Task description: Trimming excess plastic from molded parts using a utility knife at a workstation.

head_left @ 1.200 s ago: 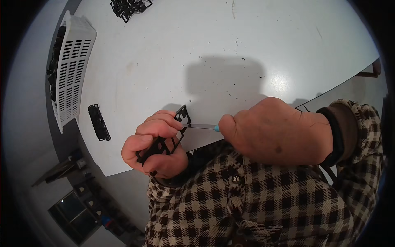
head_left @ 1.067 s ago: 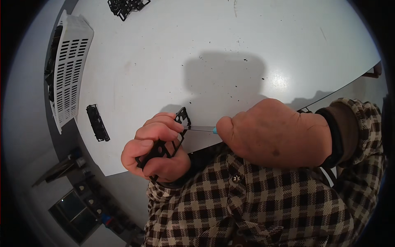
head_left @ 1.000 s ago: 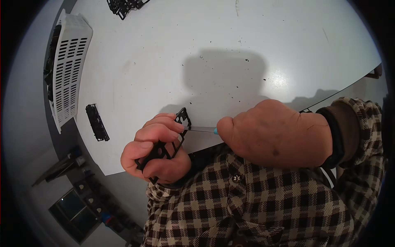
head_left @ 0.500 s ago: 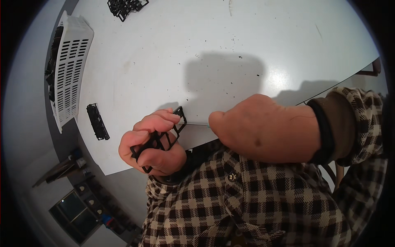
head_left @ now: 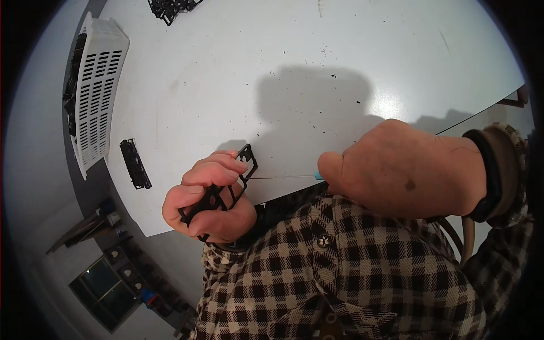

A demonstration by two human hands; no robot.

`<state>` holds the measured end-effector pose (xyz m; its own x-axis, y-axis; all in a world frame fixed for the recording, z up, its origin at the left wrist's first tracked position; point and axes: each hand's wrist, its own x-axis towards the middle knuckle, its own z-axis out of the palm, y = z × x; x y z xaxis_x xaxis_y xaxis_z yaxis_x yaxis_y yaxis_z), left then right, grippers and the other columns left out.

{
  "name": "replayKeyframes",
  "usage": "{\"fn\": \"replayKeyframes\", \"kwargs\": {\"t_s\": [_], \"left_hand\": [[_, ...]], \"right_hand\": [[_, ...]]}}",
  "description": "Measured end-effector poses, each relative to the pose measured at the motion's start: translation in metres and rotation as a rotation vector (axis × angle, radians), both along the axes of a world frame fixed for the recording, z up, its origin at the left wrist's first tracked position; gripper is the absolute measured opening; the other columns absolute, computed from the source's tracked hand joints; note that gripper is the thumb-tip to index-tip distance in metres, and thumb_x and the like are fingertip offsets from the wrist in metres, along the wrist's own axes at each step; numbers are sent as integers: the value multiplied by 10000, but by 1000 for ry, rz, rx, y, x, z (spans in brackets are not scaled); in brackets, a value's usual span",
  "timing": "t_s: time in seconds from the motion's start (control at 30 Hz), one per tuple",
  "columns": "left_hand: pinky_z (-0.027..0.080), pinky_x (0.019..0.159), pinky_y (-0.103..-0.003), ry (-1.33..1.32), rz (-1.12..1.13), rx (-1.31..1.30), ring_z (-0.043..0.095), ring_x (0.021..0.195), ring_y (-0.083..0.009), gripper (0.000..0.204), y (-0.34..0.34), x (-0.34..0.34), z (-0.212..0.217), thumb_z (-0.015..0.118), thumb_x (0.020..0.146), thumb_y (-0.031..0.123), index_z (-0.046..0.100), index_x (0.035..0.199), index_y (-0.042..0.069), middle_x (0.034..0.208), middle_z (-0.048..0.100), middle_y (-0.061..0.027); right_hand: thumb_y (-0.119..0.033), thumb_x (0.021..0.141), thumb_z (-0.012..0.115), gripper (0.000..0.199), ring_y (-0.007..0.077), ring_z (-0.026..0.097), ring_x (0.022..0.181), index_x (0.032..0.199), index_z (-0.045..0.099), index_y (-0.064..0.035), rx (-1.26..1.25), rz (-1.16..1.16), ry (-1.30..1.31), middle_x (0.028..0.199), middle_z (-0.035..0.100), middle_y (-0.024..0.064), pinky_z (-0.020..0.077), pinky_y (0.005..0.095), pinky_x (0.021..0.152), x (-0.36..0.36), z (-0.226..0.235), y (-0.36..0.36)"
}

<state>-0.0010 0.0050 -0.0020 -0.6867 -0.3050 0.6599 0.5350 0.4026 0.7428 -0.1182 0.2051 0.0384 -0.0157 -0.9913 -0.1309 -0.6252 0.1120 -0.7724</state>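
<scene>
My left hand is closed around a black plastic frame with several openings, held tilted over the table's near edge. My right hand is closed on a thin tool with a light-blue handle; most of the handle is hidden by the fingers. From it a slender straight shaft runs left, its end reaching the frame. Whether the tip touches the frame or passes into an opening, I cannot tell. To the left of my left hand, another black plastic part lies on the table.
A white slotted basket with black parts in it stands at the table's left edge. A pile of black plastic parts lies at the far left. Small black scraps are scattered over the white table.
My right hand has moved to the right, away from my left hand, and the tool's shaft and blue handle now show more. The left hand still holds the frame, nearly in place.
</scene>
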Motion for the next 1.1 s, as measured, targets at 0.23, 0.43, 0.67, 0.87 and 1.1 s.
{"fn": "replayKeyframes", "kwargs": {"t_s": [0.23, 0.43, 0.67, 0.87, 1.1], "left_hand": [[491, 604, -386, -3, 46, 26, 528, 534, -207, 451, 7, -3, 1, 314, 891, 517, 388, 975, 80, 647, 526, -109], [493, 618, -423, -106, 50, 24, 545, 552, -239, 488, 4, -1, 5, 339, 863, 535, 341, 1005, 69, 665, 531, -136], [498, 605, -419, -7, 10, 49, 544, 538, -241, 496, 0, 3, -1, 325, 867, 537, 349, 997, 59, 652, 532, -141], [506, 553, -421, 38, -32, -3, 537, 501, -244, 486, -2, -1, -1, 301, 881, 520, 347, 992, 49, 648, 532, -143], [514, 552, -429, 82, -24, -15, 542, 506, -252, 459, 2, -1, -4, 300, 891, 487, 349, 982, 40, 648, 533, -143]], "right_hand": [[-5, 742, 522, 137, 247, 574, 493, 808, 409, 36, 318, 306, 249, 536, 500, 89, 464, 347, 416, -2, 14, -24], [1, 744, 521, 145, 253, 579, 514, 820, 406, 46, 306, 180, 160, 542, 505, 94, 469, 355, 440, 1, 3, -23], [13, 747, 513, 131, 275, 571, 516, 816, 407, 47, 240, 103, 28, 542, 499, 112, 459, 363, 445, -2, 10, -7], [33, 755, 489, 88, 287, 565, 509, 796, 411, 34, 89, 100, -86, 539, 494, 125, 452, 375, 439, -8, -4, -11], [14, 759, 494, 92, 291, 569, 514, 802, 415, 36, 159, 181, -35, 542, 501, 128, 454, 375, 436, -14, -7, -19]]}}
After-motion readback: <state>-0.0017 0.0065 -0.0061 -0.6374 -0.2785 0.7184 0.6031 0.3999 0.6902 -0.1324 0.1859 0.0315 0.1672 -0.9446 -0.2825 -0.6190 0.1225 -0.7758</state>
